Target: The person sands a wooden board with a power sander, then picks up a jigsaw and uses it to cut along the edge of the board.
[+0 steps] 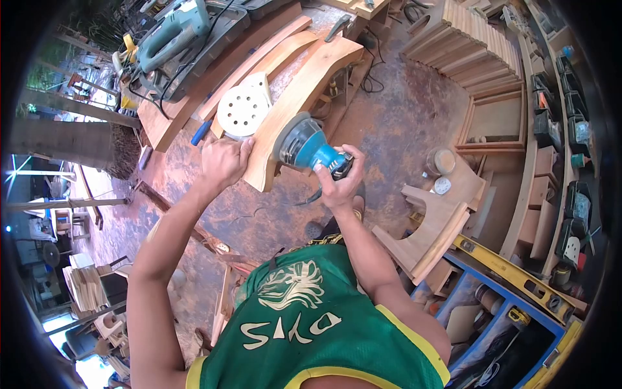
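Note:
My right hand is wrapped around the narrow body of a teal and black random orbital sander. Its pad lies against the edge of a curved wooden board. At the near end of that board, my left hand grips it, thumb along the wood and the other fingers partly hidden. Just beyond this hand lie white sanding discs with holes, and a blue marker-like stick pokes out beside them.
A teal power tool with a cord stands at the upper left. Stacked wooden pieces sit at the upper right. On the right are a cut-out wooden panel, a jar, a yellow spirit level and a blue-framed shelf.

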A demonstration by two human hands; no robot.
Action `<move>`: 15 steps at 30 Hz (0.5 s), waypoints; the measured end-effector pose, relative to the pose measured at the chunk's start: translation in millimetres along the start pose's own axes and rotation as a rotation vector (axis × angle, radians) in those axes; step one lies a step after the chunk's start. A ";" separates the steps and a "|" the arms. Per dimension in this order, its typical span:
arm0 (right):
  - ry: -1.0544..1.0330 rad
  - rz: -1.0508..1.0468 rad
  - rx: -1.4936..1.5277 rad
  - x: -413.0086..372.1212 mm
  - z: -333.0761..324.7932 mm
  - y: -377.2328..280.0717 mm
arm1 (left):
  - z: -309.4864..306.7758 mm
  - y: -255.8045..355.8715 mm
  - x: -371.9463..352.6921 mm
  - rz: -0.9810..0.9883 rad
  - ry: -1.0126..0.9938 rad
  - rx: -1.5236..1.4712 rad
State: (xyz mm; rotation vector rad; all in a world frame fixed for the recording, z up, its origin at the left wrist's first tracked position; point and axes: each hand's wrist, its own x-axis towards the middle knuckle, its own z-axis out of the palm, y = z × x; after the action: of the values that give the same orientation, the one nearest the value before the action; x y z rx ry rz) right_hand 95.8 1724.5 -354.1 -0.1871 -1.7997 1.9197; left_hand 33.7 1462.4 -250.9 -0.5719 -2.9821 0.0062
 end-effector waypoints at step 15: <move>0.116 0.059 0.032 12.1 3.5 -0.1 | -2.8 -0.6 1.5 0.032 -0.018 0.021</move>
State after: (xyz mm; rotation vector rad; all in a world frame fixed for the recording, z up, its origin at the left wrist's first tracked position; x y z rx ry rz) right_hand 83.8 1726.7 -350.8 -0.3372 -1.7038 1.9357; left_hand 32.5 1462.3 -248.0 -0.6208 -2.9865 0.0453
